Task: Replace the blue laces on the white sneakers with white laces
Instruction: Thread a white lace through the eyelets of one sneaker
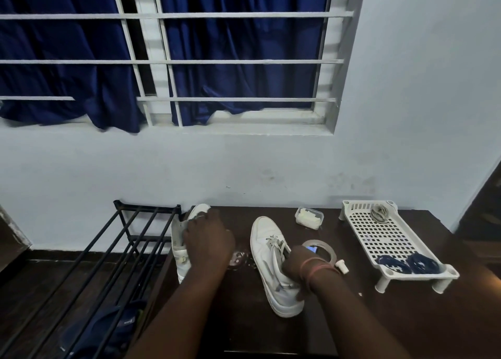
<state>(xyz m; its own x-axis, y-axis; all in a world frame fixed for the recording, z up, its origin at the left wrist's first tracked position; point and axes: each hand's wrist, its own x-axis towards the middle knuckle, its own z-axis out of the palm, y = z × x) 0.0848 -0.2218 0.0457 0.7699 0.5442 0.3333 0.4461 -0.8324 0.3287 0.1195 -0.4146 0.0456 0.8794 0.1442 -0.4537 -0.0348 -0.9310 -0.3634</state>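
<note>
In the head view, two white sneakers are sitting on the dark desk (271,326), both lying with their long axes running away from the person, toes toward the wall. The right sneaker (271,261) is resting on its sole, toe pointing up and slightly left in the picture, heel nearest the person; pale laces (275,243) are crossing its eyelets. The left sneaker (180,246) is sitting at the desk's left edge, just beside the black rack (130,239), and is tipped onto its side so that its opening is facing right; much of it is hiding behind the hand.

The left hand (208,240) is reaching forward with the back of the hand up, its fingers curling down over the left sneaker's upper and gripping it. The right hand (296,263) is coming in from the lower right, wrist bent, with bands round the wrist; its fingers are disappearing into the right sneaker's collar while the thumb is pressing on the outside near the heel, so it is holding that sneaker.

A roll of tape (324,247) is lying just right of the right sneaker. Further right, a white perforated tray (379,236) is standing on short legs, carrying two bundles of blue laces (406,263) at its near end and a coil of pale cord (379,213) at its far end. A small clear box (309,217) is sitting near the wall.
</note>
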